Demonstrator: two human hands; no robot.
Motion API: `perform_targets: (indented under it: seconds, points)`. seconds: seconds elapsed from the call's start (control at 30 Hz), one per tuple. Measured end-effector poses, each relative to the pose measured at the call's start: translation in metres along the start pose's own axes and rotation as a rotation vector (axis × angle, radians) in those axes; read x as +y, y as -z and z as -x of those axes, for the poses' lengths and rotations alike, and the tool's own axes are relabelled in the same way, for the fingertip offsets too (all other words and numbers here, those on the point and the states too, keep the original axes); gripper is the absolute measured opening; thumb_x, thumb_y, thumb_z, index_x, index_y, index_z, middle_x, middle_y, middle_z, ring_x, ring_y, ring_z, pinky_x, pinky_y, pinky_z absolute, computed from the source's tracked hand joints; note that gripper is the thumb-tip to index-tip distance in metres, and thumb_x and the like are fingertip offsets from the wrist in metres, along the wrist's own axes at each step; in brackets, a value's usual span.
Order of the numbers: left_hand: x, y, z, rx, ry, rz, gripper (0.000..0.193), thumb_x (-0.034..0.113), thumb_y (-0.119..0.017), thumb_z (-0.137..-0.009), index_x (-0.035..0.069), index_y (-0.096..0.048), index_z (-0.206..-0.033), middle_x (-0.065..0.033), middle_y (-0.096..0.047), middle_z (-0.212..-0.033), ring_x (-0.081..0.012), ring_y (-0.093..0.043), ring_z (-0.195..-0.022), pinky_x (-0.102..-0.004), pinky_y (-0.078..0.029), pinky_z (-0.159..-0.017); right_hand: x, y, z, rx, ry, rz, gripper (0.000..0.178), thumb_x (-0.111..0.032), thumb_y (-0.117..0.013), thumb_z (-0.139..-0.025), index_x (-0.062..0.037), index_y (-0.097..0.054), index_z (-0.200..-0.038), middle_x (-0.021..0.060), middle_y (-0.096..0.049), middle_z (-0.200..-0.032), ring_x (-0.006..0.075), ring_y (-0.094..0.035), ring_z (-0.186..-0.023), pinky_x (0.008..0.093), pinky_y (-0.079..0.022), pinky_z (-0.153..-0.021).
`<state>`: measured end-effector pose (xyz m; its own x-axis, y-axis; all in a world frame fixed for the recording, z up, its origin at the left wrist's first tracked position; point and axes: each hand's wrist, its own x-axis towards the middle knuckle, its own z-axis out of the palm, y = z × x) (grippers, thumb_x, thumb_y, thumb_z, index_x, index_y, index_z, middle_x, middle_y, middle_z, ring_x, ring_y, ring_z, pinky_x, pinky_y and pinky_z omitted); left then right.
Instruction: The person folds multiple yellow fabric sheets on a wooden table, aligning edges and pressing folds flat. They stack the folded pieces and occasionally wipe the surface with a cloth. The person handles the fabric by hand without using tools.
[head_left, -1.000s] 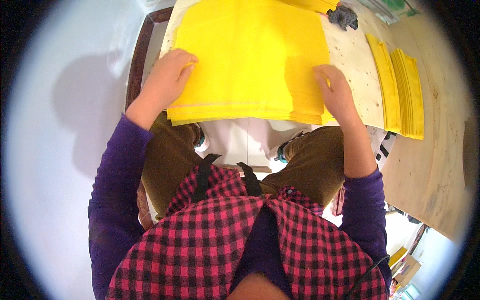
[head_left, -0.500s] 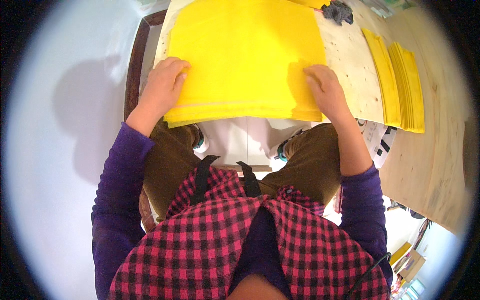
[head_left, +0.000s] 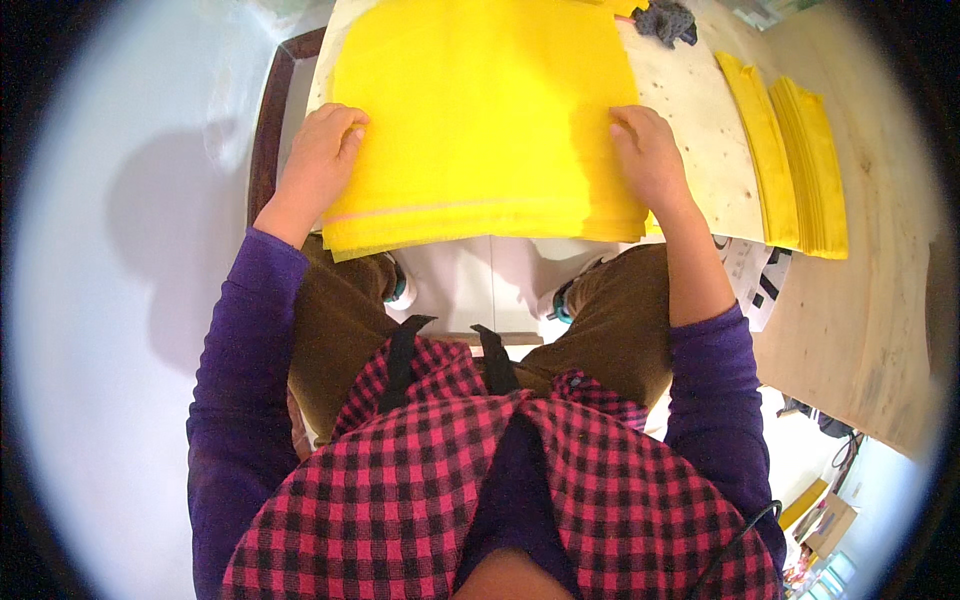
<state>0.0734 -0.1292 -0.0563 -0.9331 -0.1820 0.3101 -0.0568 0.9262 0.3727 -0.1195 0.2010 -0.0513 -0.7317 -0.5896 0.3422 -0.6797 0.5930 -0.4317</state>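
Yellow fabric sheets point(head_left: 480, 130) lie stacked flat on the pale wooden bench point(head_left: 695, 125) in front of us, reaching its near edge. Our left hand point(head_left: 318, 155) is at the stack's left edge, our right hand point(head_left: 650, 155) at its right. The fingers point(head_left: 352, 114) are curled on both, but we cannot tell whether they pinch the fabric. Rightward we see 2 folded yellow bundles point(head_left: 812, 170); farther off lies a crumpled dark grey cloth point(head_left: 665, 22).

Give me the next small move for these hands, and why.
I'd probably even up the near edge of the yellow cloth: its layers look stepped there rather than flush, and the left hand and right hand are at its opposite sides, seemingly well placed to nudge them.
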Motion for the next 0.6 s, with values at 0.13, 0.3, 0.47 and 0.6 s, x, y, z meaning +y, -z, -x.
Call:
perform_targets:
  seconds: [0.13, 0.3, 0.47, 0.6]
  points:
    - [0.004, 0.005, 0.008, -0.073, 0.007, 0.040, 0.016, 0.009, -0.053, -0.088, 0.000, -0.059, -0.100, -0.0164, -0.060, -0.102, -0.0342, -0.056, -0.100, -0.0406, -0.044, -0.090, 0.002, 0.005, 0.008, -0.042, 0.024, -0.058, 0.021, -0.013, -0.056, -0.087, 0.0016, -0.064, -0.100, 0.0191, -0.062, -0.106, 0.0368, -0.055, -0.102, 0.0415, -0.043, -0.092]
    - [0.006, -0.002, 0.004, 0.029, 0.036, -0.012, 0.017, 0.009, -0.052, -0.089, 0.000, -0.060, -0.100, -0.0166, -0.061, -0.104, -0.0344, -0.056, -0.100, -0.0408, -0.044, -0.089, -0.001, -0.006, 0.003, 0.101, 0.063, 0.022, 0.019, -0.013, -0.056, -0.086, 0.0007, -0.064, -0.096, 0.0175, -0.063, -0.103, 0.0358, -0.056, -0.099, 0.0409, -0.044, -0.090]
    - [-0.003, 0.000, 0.008, 0.034, -0.019, 0.049, 0.018, 0.008, -0.051, -0.089, 0.000, -0.061, -0.101, -0.0169, -0.061, -0.106, -0.0338, -0.056, -0.102, -0.0399, -0.044, -0.091, 0.008, -0.005, 0.006, -0.039, 0.038, -0.076, 0.021, -0.013, -0.057, -0.086, 0.0004, -0.063, -0.101, 0.0175, -0.062, -0.109, 0.0357, -0.055, -0.104, 0.0399, -0.042, -0.094]
    - [-0.005, -0.005, 0.012, 0.062, -0.005, 0.119, 0.019, 0.007, -0.051, -0.089, 0.001, -0.061, -0.104, -0.0164, -0.061, -0.110, -0.0331, -0.055, -0.106, -0.0389, -0.042, -0.095, 0.014, -0.008, 0.007, 0.099, 0.041, -0.022, 0.024, -0.013, -0.057, -0.087, -0.0005, -0.062, -0.106, 0.0175, -0.061, -0.114, 0.0358, -0.053, -0.109, 0.0389, -0.042, -0.096]
